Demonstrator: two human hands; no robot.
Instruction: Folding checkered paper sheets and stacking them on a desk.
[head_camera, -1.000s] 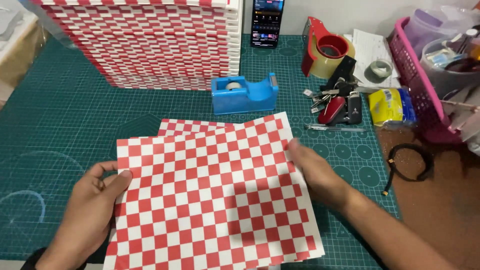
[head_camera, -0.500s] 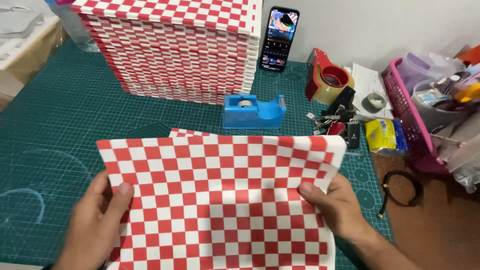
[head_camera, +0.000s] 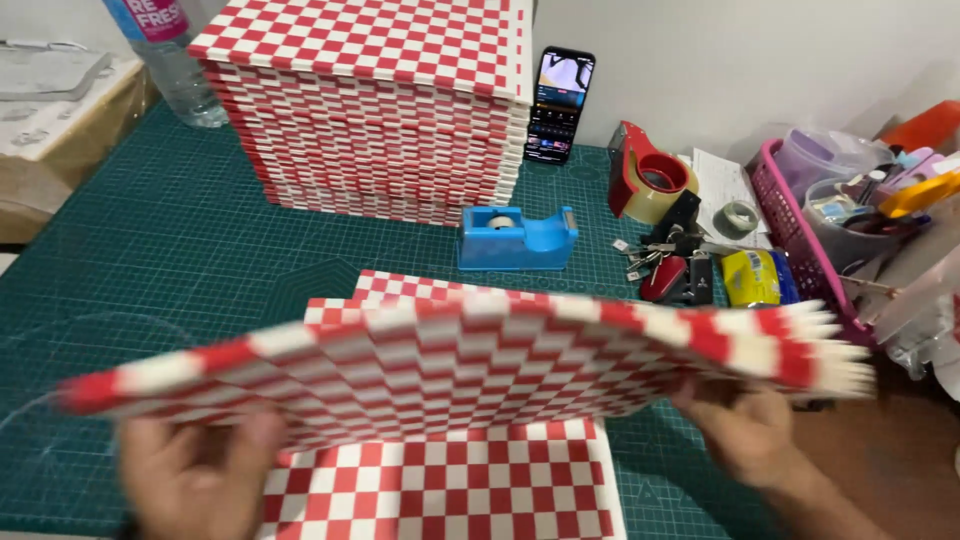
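Observation:
Both my hands hold one red-and-white checkered paper sheet lifted off the green cutting mat, nearly flat and blurred by motion. My left hand grips its near left edge. My right hand grips its near right edge. More checkered sheets lie flat on the mat beneath the raised one. A tall stack of checkered sheets stands at the back of the mat.
A blue tape dispenser sits behind the sheets. A phone leans on the wall. A red tape gun, keys and a pink basket are at the right. A plastic bottle stands at back left.
The sheet I was holding flat on the pile has been lifted and tipped up toward level. The view has moved closer, and both hands have dropped lower in the frame.

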